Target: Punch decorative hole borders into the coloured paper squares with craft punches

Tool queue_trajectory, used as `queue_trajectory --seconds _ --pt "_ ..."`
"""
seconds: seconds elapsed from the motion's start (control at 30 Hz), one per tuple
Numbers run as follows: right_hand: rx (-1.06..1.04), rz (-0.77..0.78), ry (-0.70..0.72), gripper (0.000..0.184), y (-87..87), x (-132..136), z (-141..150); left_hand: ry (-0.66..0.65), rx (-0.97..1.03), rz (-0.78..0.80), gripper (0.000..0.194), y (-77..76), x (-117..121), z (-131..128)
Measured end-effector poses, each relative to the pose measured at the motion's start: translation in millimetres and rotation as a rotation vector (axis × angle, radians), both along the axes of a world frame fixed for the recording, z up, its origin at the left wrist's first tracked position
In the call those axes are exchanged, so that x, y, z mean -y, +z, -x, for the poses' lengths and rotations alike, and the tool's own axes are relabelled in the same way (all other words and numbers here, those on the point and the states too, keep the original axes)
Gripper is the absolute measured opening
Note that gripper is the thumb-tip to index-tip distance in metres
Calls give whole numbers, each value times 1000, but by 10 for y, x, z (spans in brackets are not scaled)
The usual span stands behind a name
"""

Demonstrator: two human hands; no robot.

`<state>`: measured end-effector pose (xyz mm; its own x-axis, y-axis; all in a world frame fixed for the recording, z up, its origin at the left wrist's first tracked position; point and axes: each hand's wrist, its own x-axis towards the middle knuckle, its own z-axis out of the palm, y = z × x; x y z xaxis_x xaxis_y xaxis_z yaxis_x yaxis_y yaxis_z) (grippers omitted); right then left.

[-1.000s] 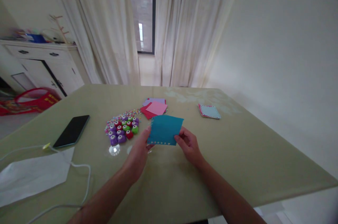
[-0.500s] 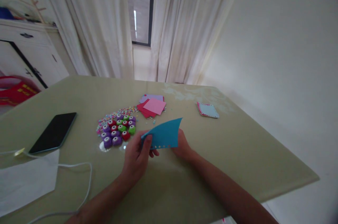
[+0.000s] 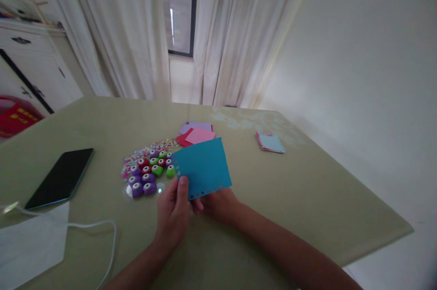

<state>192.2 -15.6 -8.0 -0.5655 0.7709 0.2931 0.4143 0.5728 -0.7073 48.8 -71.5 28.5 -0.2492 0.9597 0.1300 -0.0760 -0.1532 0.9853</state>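
My left hand (image 3: 174,210) pinches the lower left corner of a blue paper card (image 3: 203,165), thumb on its front face. Small punched holes run along the card's left and bottom edges. Behind the bottom edge, on the right, is my right hand (image 3: 221,203); the card hides its fingers, so I cannot see what they hold. Left of the card stands a cluster of small purple, red and green pieces (image 3: 149,188) with round white tops and dark centres, which look like craft punches. Tiny coloured paper bits (image 3: 138,155) lie scattered behind them.
Pink, red and purple paper squares (image 3: 202,134) lie beyond the card. A small stack of light-blue and pink cards (image 3: 271,143) is farther right. To the left are a dark tablet (image 3: 61,176), a white sheet (image 3: 34,244) and a white cable (image 3: 114,240).
The blue card has turned flatter toward me, now showing holes on its left edge too. My right hand has moved left and lower behind it. The view has shifted slightly.
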Motion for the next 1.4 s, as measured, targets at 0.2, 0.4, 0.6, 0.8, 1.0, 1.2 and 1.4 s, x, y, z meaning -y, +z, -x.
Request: queue_trajectory --seconds 0.2,0.4,0.6,0.8,1.0,1.2,1.4 --pt "-200 201 -151 19 44 158 -473 -26 73 75 40 -74 -127 12" --pt "-669 569 -256 22 156 -126 -671 109 -18 100 47 -16 -192 109" --pt "-873 860 -202 26 197 -170 -781 105 -68 188 39 22 -201 134" --pt "-924 882 -195 39 269 -124 -746 167 -66 192 36 -25 -260 142" --pt "-929 860 -307 34 220 -146 -760 98 -20 182 31 -75 -274 139" --pt "-861 865 -270 49 207 -128 -717 79 54 186 38 -105 -286 116" --pt "-850 908 -218 40 174 -112 -681 79 -3 187 38 -39 -261 83"
